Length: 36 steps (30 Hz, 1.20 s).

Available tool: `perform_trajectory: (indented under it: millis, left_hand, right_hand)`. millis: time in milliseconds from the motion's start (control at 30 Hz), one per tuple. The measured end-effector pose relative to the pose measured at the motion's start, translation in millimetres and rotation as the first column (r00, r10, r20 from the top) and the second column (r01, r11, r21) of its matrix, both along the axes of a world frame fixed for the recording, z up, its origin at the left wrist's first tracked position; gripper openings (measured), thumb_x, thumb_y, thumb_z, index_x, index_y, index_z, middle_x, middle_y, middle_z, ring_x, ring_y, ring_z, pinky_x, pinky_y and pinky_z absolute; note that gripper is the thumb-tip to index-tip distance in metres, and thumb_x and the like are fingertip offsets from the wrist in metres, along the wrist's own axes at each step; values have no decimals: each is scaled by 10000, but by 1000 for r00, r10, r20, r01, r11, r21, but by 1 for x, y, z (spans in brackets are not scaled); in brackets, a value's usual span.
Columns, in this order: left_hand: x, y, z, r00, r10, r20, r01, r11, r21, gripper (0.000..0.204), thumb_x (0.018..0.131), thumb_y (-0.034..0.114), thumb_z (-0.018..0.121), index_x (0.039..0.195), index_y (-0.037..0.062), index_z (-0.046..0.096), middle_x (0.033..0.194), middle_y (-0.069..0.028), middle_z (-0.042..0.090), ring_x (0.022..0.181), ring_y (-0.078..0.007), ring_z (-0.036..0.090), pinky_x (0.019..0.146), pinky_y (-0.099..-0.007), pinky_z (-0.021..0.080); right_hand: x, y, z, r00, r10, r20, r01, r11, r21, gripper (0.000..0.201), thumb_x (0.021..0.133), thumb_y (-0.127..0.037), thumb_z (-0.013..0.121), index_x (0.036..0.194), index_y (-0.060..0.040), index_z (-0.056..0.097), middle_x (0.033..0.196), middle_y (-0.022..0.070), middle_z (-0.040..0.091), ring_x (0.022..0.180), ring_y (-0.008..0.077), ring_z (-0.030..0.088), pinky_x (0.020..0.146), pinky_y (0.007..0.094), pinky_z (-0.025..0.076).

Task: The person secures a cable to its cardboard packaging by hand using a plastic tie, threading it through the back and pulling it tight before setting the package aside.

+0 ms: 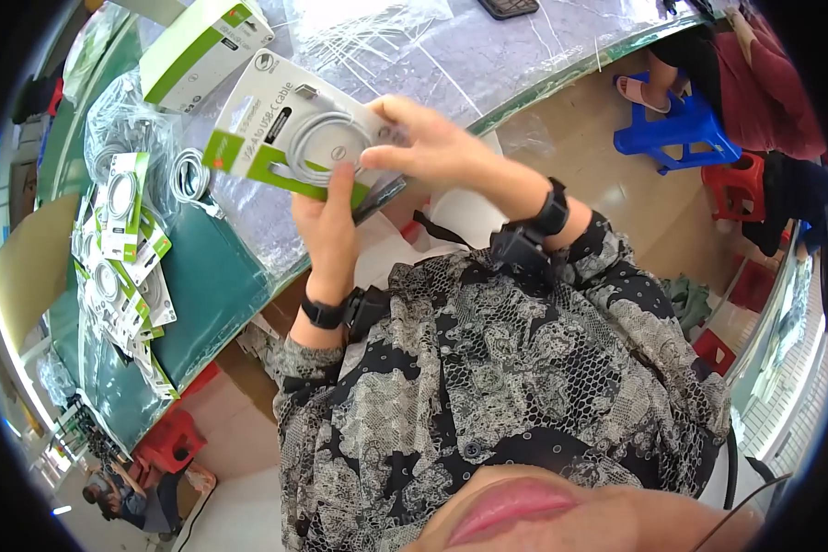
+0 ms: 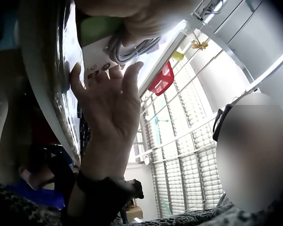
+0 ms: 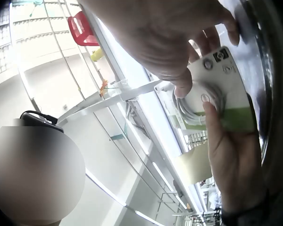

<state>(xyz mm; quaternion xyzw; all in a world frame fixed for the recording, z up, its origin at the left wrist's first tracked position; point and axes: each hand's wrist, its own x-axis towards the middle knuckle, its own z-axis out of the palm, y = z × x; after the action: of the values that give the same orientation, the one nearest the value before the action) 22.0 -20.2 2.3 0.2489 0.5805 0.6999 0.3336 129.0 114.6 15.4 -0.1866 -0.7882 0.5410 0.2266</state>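
My left hand (image 1: pixel 329 221) grips a boxed USB-A to USB-C cable package (image 1: pixel 276 124) by its long lower edge, thumb on the front over the coiled grey cable (image 1: pixel 317 147). The pack is white with a green band, its face turned up and tilted toward me. At its right end is my right hand (image 1: pixel 442 147), thumb extended beside the coil and fingers spread at the card's edge. The right wrist view shows the left thumb lying on the cable (image 3: pixel 198 106). In the left wrist view the right palm (image 2: pixel 108 106) faces the camera.
A white and green carton (image 1: pixel 207 55) stands at the table's back left. Several similar cable packs (image 1: pixel 120 207) lie piled at left, near a loose coiled cable (image 1: pixel 189 175) and clear plastic bags (image 1: pixel 120 115). Thin white strips (image 1: pixel 359 32) lie behind. Blue stool (image 1: pixel 676 138) and another person at right.
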Motion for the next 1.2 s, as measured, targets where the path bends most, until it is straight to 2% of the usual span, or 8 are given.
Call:
perform_trajectory:
  millis: [267, 500, 667, 800, 900, 933, 1033, 1200]
  left_hand:
    - [-18, -31, -10, 988, 146, 41, -148, 988, 52, 299, 898, 99, 615, 1166, -5, 531, 1116, -55, 586, 997, -128, 539, 906, -274, 412]
    - [-19, -32, -10, 991, 112, 80, -116, 991, 60, 314, 896, 101, 621, 1173, -6, 516, 1128, -58, 577, 1024, -136, 533, 925, -284, 403]
    - [-20, -27, -7, 995, 75, 71, -79, 995, 59, 334, 891, 88, 623, 1191, 0, 507, 1149, -63, 572, 1035, -142, 537, 932, -296, 408]
    - [-19, -20, -2, 965, 81, 251, -116, 985, 126, 364, 899, 126, 619, 1219, 5, 492, 1173, -73, 565, 1037, -162, 550, 921, -312, 429]
    - [-14, -2, 18, 797, -75, 599, -113, 956, 270, 378, 914, 168, 598, 1238, 12, 479, 1183, -89, 563, 1043, -188, 557, 855, -326, 473]
    - [-14, 2, 19, 800, -61, 596, -123, 957, 264, 378, 914, 168, 598, 1238, 12, 479, 1183, -89, 563, 1043, -188, 557, 855, -326, 473]
    - [-17, 16, 20, 508, -508, 696, -2, 807, 591, 292, 933, 203, 565, 1147, 12, 510, 1074, -75, 582, 1009, -177, 571, 786, -303, 507]
    - [-18, 39, 23, 206, -757, 620, -52, 624, 780, 171, 933, 145, 545, 1019, 1, 512, 894, -65, 570, 863, -144, 611, 653, -238, 532]
  right_hand:
    - [-39, 84, -17, 986, -159, 47, 108, 832, 544, 117, 824, -131, 634, 921, -64, 637, 846, 77, 618, 781, 232, 581, 694, 318, 475]
    - [-62, 85, -12, 941, -334, -61, 207, 423, 882, 52, 814, -125, 618, 787, -81, 621, 806, 62, 618, 820, 224, 596, 721, 371, 448]
    - [-69, 110, -23, 970, -245, -14, 133, 477, 869, 40, 759, -66, 620, 791, -84, 604, 820, 46, 588, 836, 264, 538, 767, 352, 423]
    - [-58, 119, -10, 999, -40, -35, 53, 660, 749, 69, 754, -50, 650, 800, -84, 611, 842, 62, 609, 858, 264, 543, 766, 357, 425]
    - [-51, 125, -4, 893, 178, -414, 228, 614, 756, 84, 750, -56, 675, 795, -93, 615, 853, 67, 613, 869, 261, 549, 772, 349, 421]
    - [-49, 121, 2, 889, 186, -419, 224, 621, 751, 84, 750, -56, 675, 795, -93, 615, 853, 67, 613, 869, 261, 549, 772, 349, 421]
    - [-34, 100, 28, 910, 100, -401, 141, 837, 529, 71, 759, -65, 677, 778, -94, 615, 855, 57, 615, 871, 255, 555, 786, 342, 412]
    - [-20, 74, 49, 871, 156, -465, 89, 882, 463, 60, 764, -76, 676, 782, -107, 628, 813, 28, 599, 826, 229, 548, 793, 340, 383]
